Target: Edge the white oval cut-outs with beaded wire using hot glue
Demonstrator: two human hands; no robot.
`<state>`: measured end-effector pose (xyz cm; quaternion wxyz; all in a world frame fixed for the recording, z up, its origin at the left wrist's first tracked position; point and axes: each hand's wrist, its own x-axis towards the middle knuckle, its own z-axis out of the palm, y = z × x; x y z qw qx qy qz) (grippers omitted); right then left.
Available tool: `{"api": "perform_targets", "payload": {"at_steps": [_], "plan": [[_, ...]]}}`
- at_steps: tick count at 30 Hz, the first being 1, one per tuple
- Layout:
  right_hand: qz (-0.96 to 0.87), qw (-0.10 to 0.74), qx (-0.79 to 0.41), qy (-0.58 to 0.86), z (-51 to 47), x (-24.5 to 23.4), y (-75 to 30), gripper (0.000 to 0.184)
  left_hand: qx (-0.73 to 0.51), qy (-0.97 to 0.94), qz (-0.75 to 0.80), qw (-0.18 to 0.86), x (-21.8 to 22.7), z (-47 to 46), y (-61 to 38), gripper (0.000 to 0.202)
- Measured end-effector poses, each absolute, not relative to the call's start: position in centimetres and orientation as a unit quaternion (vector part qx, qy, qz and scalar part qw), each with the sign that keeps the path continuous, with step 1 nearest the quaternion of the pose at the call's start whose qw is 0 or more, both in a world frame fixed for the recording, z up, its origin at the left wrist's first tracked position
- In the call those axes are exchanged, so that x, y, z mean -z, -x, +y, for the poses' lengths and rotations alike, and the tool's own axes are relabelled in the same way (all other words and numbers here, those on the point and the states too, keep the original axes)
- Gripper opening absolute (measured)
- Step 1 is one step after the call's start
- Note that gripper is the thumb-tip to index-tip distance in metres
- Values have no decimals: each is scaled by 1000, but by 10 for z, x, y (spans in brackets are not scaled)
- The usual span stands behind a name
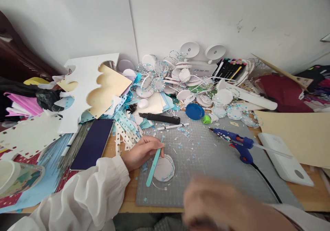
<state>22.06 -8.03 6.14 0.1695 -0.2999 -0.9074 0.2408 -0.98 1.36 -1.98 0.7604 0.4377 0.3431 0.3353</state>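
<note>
My left hand (143,151) rests on the left edge of a grey cutting mat (206,162), its fingers closed on a light blue paper strip (154,165). The strip lies across a white paper disc (165,169) ringed with clear plastic. My right hand (221,205) is close to the camera at the bottom edge, badly blurred, and its fingers cannot be made out. A blue hot glue gun (235,143) lies on the mat to the right, its black cord trailing toward the table's front edge.
Behind the mat sit a black craft knife (160,118), a white pen (173,126), a blue lid (194,111), a green sharpener (206,119) and a heap of white paper discs (180,76). A dark phone (93,143) lies left, a white device (285,158) and beige card (296,134) right.
</note>
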Motion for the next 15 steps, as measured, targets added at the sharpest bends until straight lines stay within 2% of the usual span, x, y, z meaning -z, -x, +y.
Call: {"api": "perform_targets", "payload": {"at_steps": [2,3,5,8,10,12,15], "plan": [[-908,187,-192,322,-53,-58,-207,16,-343,-425,342,765,19,14,9,41],[-913,223,-123,318,-41,-54,-200,20,-347,-418,343,766,18,14,9,43],[-927,241,-35,286,-23,-44,-188,28,-357,-403,345,769,17,14,7,45],[-935,262,46,236,-10,-32,-173,23,-369,-382,347,773,14,13,6,38],[-933,283,81,208,-6,-27,-167,17,-372,-374,345,776,12,12,4,36],[-928,306,105,185,-5,-24,-166,15,-373,-369,340,780,11,10,4,43],[-915,353,77,179,-1,-17,-174,17,-362,-399,328,776,10,8,6,52]]}}
